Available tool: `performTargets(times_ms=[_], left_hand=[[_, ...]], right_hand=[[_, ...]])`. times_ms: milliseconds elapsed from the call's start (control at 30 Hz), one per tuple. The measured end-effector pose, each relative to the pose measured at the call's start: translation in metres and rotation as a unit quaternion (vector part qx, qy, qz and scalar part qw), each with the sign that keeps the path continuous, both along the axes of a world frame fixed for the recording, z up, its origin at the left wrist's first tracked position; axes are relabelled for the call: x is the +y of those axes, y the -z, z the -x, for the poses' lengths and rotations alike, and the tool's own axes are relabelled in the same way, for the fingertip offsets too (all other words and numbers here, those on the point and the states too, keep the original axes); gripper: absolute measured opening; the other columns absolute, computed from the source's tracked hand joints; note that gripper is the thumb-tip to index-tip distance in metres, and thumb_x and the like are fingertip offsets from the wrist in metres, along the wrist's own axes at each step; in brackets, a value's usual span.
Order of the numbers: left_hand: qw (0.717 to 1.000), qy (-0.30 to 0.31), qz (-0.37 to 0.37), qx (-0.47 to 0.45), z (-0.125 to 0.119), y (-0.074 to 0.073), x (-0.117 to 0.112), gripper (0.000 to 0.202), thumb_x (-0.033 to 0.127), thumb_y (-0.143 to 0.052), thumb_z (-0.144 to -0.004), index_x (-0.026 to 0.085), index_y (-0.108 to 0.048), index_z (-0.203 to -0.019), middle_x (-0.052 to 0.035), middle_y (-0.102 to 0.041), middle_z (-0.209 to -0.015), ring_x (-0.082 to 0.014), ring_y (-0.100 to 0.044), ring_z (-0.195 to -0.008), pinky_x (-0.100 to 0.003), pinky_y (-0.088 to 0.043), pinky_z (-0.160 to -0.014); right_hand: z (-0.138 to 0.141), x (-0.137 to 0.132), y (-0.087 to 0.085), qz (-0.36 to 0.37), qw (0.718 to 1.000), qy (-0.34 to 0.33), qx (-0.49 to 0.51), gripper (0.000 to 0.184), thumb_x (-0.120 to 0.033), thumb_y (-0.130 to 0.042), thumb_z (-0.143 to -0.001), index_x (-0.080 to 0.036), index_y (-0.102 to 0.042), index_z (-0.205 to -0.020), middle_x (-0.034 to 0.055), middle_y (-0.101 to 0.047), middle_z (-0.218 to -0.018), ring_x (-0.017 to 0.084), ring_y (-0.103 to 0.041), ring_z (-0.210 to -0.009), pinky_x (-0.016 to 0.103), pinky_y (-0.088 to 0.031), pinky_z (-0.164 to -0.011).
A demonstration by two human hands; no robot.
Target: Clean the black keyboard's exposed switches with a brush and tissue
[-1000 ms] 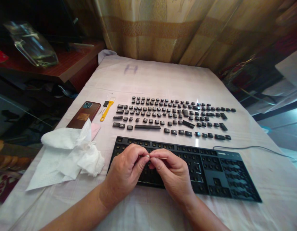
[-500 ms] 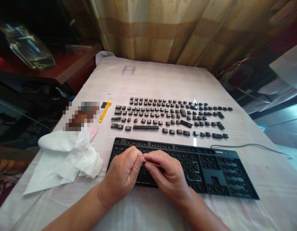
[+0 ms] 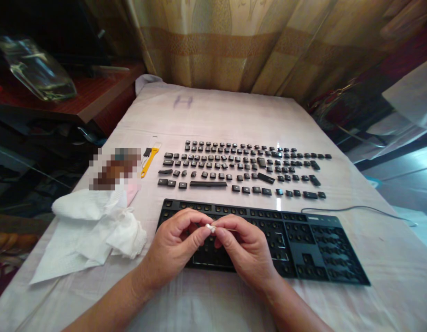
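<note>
Both my hands meet over the left half of a black keyboard frame (image 3: 303, 244) stripped of its keycaps. My right hand (image 3: 246, 251) pinches a thin wooden stick with a small white tip, a cotton swab (image 3: 210, 228). My left hand (image 3: 177, 246) is curled, its thumb and forefinger pinching that white tip. Beyond the frame, the removed black keycaps (image 3: 241, 168) lie in neat rows on the white cloth, with the long spacebar (image 3: 208, 184) in the nearest row.
Crumpled white tissue (image 3: 96, 226) lies left of the keyboard. A blurred flat object (image 3: 113, 168), a pink card and a yellow-handled brush (image 3: 148, 160) lie behind it. The keyboard cable (image 3: 358, 209) runs off right. A wooden shelf (image 3: 78, 99) stands at left, curtains behind.
The white swab tip now shows between my fingertips, where before my left fingers covered it. Both hands stay over the keyboard's left half; the view shifted slightly.
</note>
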State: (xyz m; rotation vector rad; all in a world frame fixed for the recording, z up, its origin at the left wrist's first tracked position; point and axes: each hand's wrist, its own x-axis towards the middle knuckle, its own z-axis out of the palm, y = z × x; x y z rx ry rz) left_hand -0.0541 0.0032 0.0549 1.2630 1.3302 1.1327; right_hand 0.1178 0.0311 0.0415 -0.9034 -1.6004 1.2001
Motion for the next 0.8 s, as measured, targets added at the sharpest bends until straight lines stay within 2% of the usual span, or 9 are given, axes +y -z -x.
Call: performTargets(times_ms=[67,300,500,667,800], left_hand=[[0.999,-0.015,-0.047,0.02,-0.001,0.0009,-0.0003,0.015,0.037,-0.072,-0.086,0.022,-0.076,-0.084,-0.0018,-0.07,-0.079,-0.0117,-0.064,-0.071,-0.02,-0.052,-0.065],[0.987,-0.024,-0.143,0.071,-0.0019,0.0029,-0.002,0.008,0.029,-0.072,-0.087,0.023,-0.076,-0.083,-0.0014,-0.074,-0.077,-0.012,-0.068,-0.071,-0.02,-0.055,-0.067],[0.982,-0.022,-0.161,0.094,-0.0024,0.0017,-0.003,0.011,0.026,-0.078,-0.081,0.024,-0.075,-0.091,0.0013,-0.073,-0.082,-0.0061,-0.062,-0.059,-0.012,-0.049,-0.052],[0.97,-0.033,-0.193,0.141,-0.0033,0.0028,-0.0036,0.002,0.024,-0.073,-0.085,0.022,-0.072,-0.086,0.0011,-0.071,-0.077,-0.0074,-0.063,-0.063,-0.014,-0.051,-0.057],[0.97,-0.024,-0.19,0.151,-0.0023,0.0043,-0.0032,0.003,0.025,-0.07,-0.088,0.022,-0.071,-0.088,0.0004,-0.07,-0.08,-0.0076,-0.064,-0.063,-0.015,-0.051,-0.057]], right_hand=[[0.0007,-0.0009,0.001,0.007,1.0,0.003,0.003,0.012,-0.023,-0.065,-0.091,-0.02,-0.074,-0.084,0.0008,-0.072,-0.07,0.012,-0.064,-0.056,0.022,-0.051,-0.054],[0.0025,-0.002,0.0022,-0.005,1.0,0.005,-0.017,0.025,-0.027,-0.059,-0.095,-0.02,-0.066,-0.072,-0.0011,-0.065,-0.061,0.012,-0.059,-0.055,0.022,-0.048,-0.054],[0.0033,-0.0034,0.0026,0.006,1.0,0.003,-0.018,0.024,-0.027,-0.057,-0.096,-0.02,-0.067,-0.076,-0.0012,-0.064,-0.064,0.011,-0.059,-0.056,0.021,-0.047,-0.055],[0.0037,-0.0038,0.0017,0.008,1.0,-0.01,-0.019,0.028,-0.032,-0.056,-0.098,-0.019,-0.067,-0.075,-0.001,-0.064,-0.063,0.012,-0.059,-0.055,0.021,-0.048,-0.053],[0.0039,-0.0025,0.0008,0.0,1.0,-0.007,-0.023,0.025,-0.031,-0.058,-0.097,-0.019,-0.068,-0.076,-0.0013,-0.064,-0.061,0.012,-0.059,-0.054,0.022,-0.047,-0.052]])
